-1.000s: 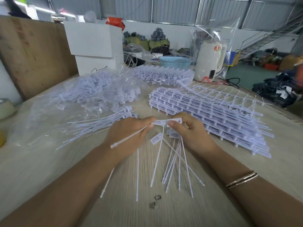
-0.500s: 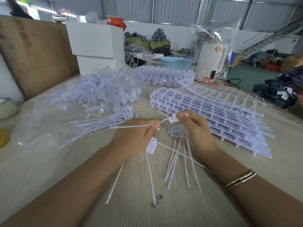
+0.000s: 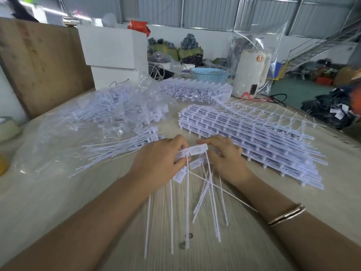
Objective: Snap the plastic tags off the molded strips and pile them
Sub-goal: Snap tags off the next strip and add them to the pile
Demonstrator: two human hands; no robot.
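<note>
While both hands meet over the middle of the wooden table (image 3: 273,249), the left hand (image 3: 158,159) curls its fingers around the flat head of one white tag (image 3: 182,153), and the right hand (image 3: 224,155) pinches the neighbouring tag (image 3: 199,149) between thumb and fingers. The two tag heads touch end to end between the hands; whether they are joined or already apart cannot be told. Long thin tails hang from the gripped heads toward the near edge of the table, some crossing each other. More tags are bunched under the right palm, though the blur hides how they are held. To the left, just beyond the left hand, lies a pile of loose tags (image 3: 121,147), partly on a clear plastic bag (image 3: 64,137). To the right, a stack of molded strips (image 3: 254,137) sits beside the right hand, with a single strip (image 3: 273,112) resting on top of it. A bracelet (image 3: 287,215) circles the right wrist.
</note>
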